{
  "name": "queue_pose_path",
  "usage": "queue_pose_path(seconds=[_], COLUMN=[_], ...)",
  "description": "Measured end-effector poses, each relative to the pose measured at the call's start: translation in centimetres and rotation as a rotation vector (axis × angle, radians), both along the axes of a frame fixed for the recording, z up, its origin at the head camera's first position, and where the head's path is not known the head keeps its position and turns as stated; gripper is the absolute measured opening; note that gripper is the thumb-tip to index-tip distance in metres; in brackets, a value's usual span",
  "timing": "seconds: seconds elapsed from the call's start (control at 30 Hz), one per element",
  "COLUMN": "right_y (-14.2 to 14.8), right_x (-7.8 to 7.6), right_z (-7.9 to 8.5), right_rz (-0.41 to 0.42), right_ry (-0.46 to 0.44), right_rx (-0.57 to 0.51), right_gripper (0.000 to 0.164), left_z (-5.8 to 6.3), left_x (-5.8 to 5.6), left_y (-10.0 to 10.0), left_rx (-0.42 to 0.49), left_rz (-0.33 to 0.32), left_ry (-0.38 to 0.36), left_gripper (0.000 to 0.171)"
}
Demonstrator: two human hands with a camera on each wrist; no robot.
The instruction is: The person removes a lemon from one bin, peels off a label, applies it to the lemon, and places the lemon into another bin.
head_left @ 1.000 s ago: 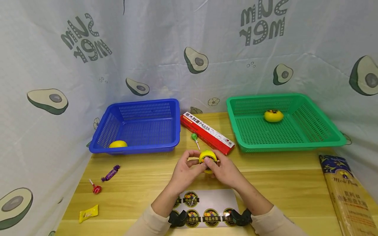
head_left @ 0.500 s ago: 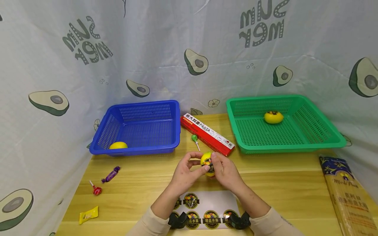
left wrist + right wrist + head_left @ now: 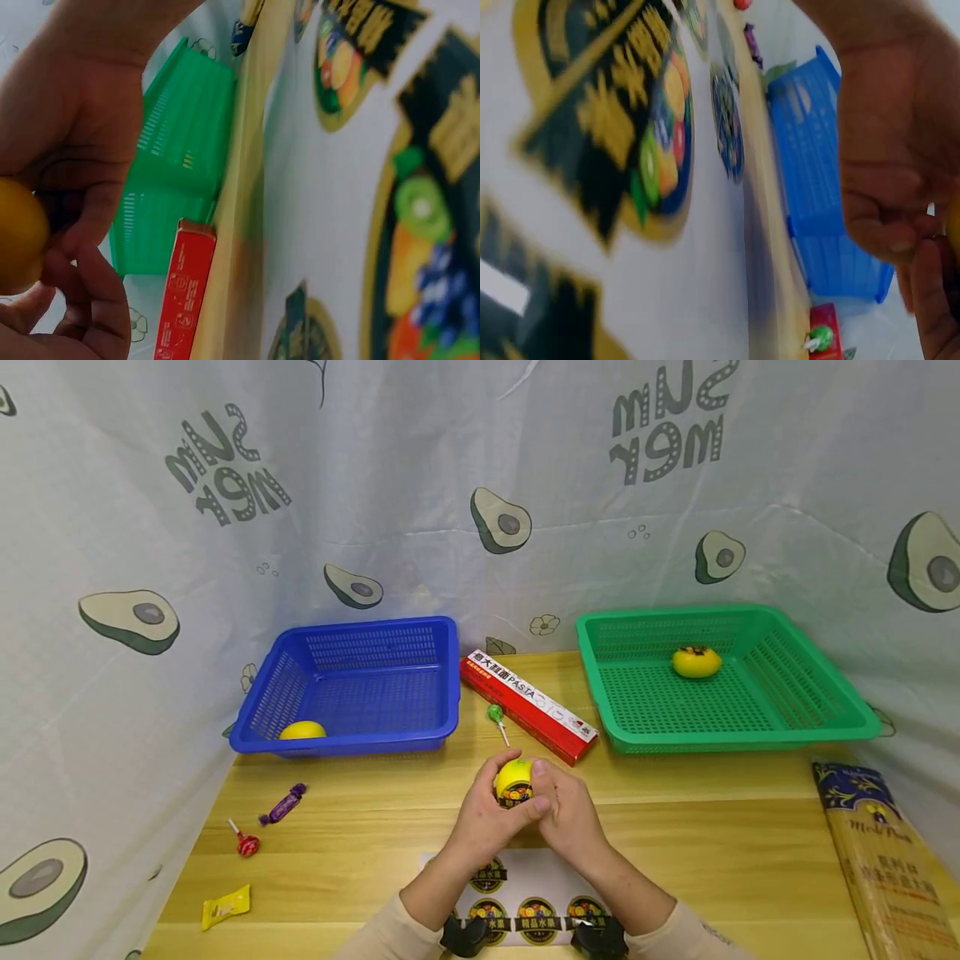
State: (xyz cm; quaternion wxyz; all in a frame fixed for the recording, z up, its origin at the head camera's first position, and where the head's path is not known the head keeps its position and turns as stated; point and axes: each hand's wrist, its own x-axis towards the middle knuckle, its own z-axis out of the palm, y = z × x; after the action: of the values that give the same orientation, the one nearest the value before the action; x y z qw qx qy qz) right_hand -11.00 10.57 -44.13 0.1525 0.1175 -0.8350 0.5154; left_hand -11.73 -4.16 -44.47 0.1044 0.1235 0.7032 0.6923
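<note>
Nearest, the sheet (image 3: 543,878), flat on the table (image 3: 712,843); printed labels (image 3: 538,918) along its near row, one more above, the wrists hiding part. Upper row shows white to the right: labels probably peeled there. Just beyond the sheet, off the table, the lemon (image 3: 513,772), between both hands. Left hand (image 3: 482,823) curled around its left side; right hand (image 3: 570,814) with fingers bent, thumb against its right side, holding it too. A fruit label (image 3: 516,794) sits on the lemon's near, lower face; edges partly behind fingers, so cannot tell if all pressed down. Left of the sheet, near to far: yellow candy (image 3: 226,907), red lollipop (image 3: 248,845), purple candy (image 3: 283,804). Well right of it, noodle pack (image 3: 873,852). Beyond it, green lollipop (image 3: 495,713), then box (image 3: 532,706), aslant. Far left of the sheet, blue basket (image 3: 337,745) with an unmarked-looking lemon (image 3: 303,730), lower part hidden by the rim. Far right of it, green basket (image 3: 738,742) with a labelled lemon (image 3: 697,665). My reading: part done. One lemon labelled and set down, the held one labelled but perhaps needing smoothing and placing, the blue basket's apparently untreated.
</note>
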Motion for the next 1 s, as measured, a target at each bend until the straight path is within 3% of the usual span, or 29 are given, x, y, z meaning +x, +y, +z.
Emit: queue_pose_path(seconds=[0.23,0.43,0.83,1.0], right_y=[-0.6,-0.7,-0.8,-0.6], right_x=[0.3,0.4,0.3,0.2], right_z=[0.0,-0.1,0.1,0.1], right_rz=[-0.007,-0.015,-0.015,-0.016], right_ry=[0.035,0.047,-0.018,-0.053], right_rx=[-0.019,-0.008,-0.066,-0.045], right_gripper=[0.032,0.033,0.034,0.036], left_z=[-0.4,-0.8,-0.8,-0.7], left_x=[0.3,0.4,0.5,0.4], left_y=[0.4,0.5,0.3,0.4], left_rx=[0.023,0.013,-0.126,-0.169], left_rz=[0.023,0.048,0.122,0.172], left_ry=[0.089,0.133,0.203,0.186], left_gripper=[0.054,0.042,0.048,0.058])
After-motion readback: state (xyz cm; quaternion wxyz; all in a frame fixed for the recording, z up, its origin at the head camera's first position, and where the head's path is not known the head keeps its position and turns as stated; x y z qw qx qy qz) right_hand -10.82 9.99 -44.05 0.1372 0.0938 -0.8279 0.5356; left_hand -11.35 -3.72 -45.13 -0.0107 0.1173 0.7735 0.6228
